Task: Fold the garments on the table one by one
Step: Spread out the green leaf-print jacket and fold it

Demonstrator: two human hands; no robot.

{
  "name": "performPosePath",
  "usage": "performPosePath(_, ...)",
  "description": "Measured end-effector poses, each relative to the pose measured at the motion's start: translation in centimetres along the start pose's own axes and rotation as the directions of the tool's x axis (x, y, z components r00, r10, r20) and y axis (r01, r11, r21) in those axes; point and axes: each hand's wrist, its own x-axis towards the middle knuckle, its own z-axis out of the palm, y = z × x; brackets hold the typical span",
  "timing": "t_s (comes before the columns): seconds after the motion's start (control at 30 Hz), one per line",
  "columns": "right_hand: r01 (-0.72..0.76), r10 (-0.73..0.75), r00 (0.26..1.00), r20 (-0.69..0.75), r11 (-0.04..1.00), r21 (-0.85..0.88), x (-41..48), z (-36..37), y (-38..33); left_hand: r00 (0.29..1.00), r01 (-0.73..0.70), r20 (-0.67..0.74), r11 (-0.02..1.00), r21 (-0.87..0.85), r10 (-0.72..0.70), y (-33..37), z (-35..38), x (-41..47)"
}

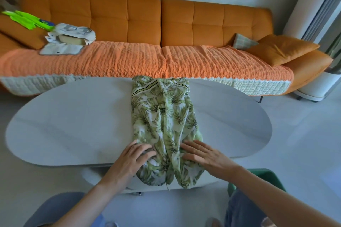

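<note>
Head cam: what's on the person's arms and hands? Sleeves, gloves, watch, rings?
Nothing worn shows: left hand and right hand are ungloved, no sleeve reaches into the frame on either side, and no watch, bracelet or rings are visible, though blur could hide a thin ring.

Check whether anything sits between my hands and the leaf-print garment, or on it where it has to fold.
Nothing visible does. The left hand and right hand both rest directly on the leaf-print garment at its near part, and nothing lies on its cloth farther up the table.

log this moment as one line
item: leaf-print garment on table | left hand: rests on it | right hand: rests on it | step: smoothing near end
</note>
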Motion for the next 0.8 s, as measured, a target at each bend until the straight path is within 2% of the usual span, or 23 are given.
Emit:
performPosePath(0.1, -0.004, 0.006, 0.998, -0.060, 0.999, 0.045, 1.0, 0.2, -0.4, 0.989, -0.077, -0.130, 0.994, -0.080, 0.066, 0.6, 0.0, 0.4)
performPosePath(0.2, 0.004, 0.030, 0.988, -0.153, 0.976, 0.220, 1.6, -0.6, -0.6, 0.971, -0.137, -0.215, 0.981, -0.136, 0.106, 0.5, -0.5, 0.3)
performPosePath(0.27, -0.099, 0.138, 0.984, -0.113, 0.949, 0.301, 1.9, -2.0, -0.7, 0.976, -0.120, -0.210, 0.958, -0.261, 0.066, 0.1, -1.1, 0.2)
performPosePath(0.3, -0.200, 0.229, 0.972, -0.048, 0.920, 0.337, 1.9, -3.0, -0.8, 0.977, -0.086, -0.211, 0.935, -0.345, 0.012, 0.1, -1.7, 0.1)
performPosePath(0.37, -0.466, 0.438, 0.881, 0.178, 0.742, 0.481, 2.0, -5.2, -1.0, 0.968, 0.060, -0.173, 0.834, -0.548, -0.183, 0.4, -3.4, 0.1)
performPosePath(0.4, -0.530, 0.500, 0.835, 0.229, 0.620, 0.579, 2.4, -6.2, -1.2, 0.949, 0.139, -0.134, 0.763, -0.632, -0.284, 0.7, -4.5, 0.4)
performPosePath(0.47, -0.552, 0.568, 0.760, 0.316, 0.308, 0.775, 3.5, -8.2, -1.0, 0.894, 0.254, -0.078, 0.644, -0.722, -0.440, 0.6, -6.1, 2.0)
performPosePath(0.5, -0.514, 0.567, 0.746, 0.350, 0.155, 0.844, 4.5, -8.9, -0.5, 0.850, 0.317, -0.057, 0.595, -0.738, -0.524, 0.3, -7.0, 3.2)
performPosePath(0.57, -0.465, 0.561, 0.725, 0.400, -0.030, 0.885, 6.6, -10.0, 1.5, 0.771, 0.412, 0.035, 0.456, -0.789, -0.636, -1.3, -8.1, 6.0)
performPosePath(0.63, -0.524, 0.605, 0.612, 0.509, -0.172, 0.834, 8.4, -9.6, 3.7, 0.671, 0.507, 0.208, 0.236, -0.829, -0.712, -3.4, -8.1, 8.4)
performPosePath(0.67, -0.591, 0.633, 0.537, 0.558, -0.189, 0.784, 9.0, -8.8, 4.5, 0.620, 0.557, 0.278, 0.163, -0.814, -0.733, -4.4, -7.3, 9.2)
performPosePath(0.7, -0.656, 0.654, 0.486, 0.580, -0.167, 0.736, 9.3, -7.7, 5.0, 0.583, 0.618, 0.328, 0.143, -0.773, -0.744, -4.9, -6.7, 9.6)
performPosePath(0.77, -0.771, 0.679, 0.419, 0.603, -0.085, 0.631, 8.9, -5.9, 5.0, 0.541, 0.725, 0.391, 0.177, -0.665, -0.745, -5.0, -5.5, 9.6)
performPosePath(0.8, -0.781, 0.693, 0.404, 0.597, -0.078, 0.620, 8.6, -5.4, 4.8, 0.531, 0.742, 0.396, 0.185, -0.644, -0.749, -4.9, -5.1, 9.3)
